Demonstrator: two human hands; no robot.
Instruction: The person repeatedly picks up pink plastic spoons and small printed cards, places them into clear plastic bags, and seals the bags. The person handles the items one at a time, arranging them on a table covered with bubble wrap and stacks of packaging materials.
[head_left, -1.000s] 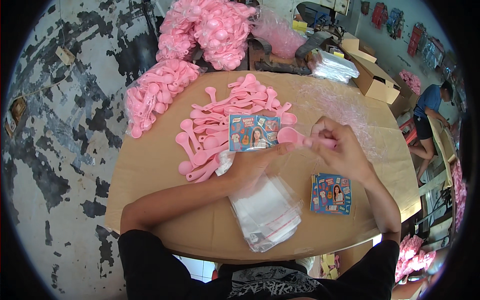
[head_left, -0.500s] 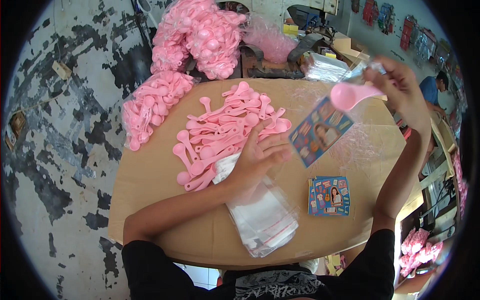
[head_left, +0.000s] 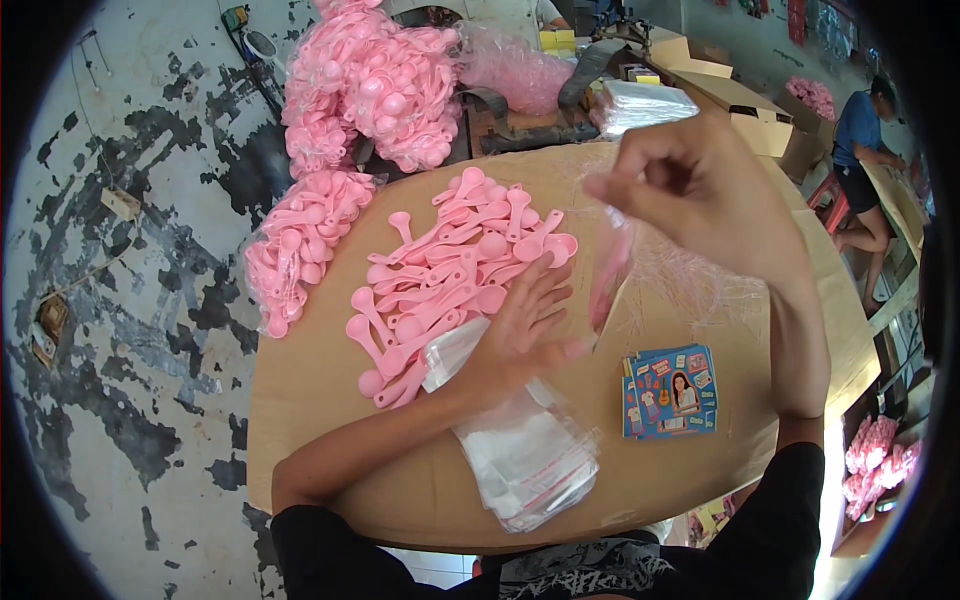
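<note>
My hands are apart. My right hand [head_left: 690, 195] pinches a narrow clear pouch [head_left: 612, 265] between thumb and fingertips; it hangs nearly edge-on just beyond my left fingertips, with something pink inside, too blurred to make out. My left hand [head_left: 525, 335] is spread and holds nothing, above a stack of clear plastic sleeves [head_left: 525, 455] that runs from under my wrist toward me. Beyond and left of those fingers lie loose pink measuring spoons [head_left: 465, 265]. Past them, knotless-looking transparent bags [head_left: 390, 85] bulge with more such spoons, one sagging at the counter's far-left edge. Below my right hand sits a squared stack of blue printed cards [head_left: 670, 392]; beyond that hand is an open cardboard box [head_left: 735, 95]. Brown counter [head_left: 330, 425] reaches from my left forearm to its curved edge, and a bare strip separates my left hand from the cards.
</note>
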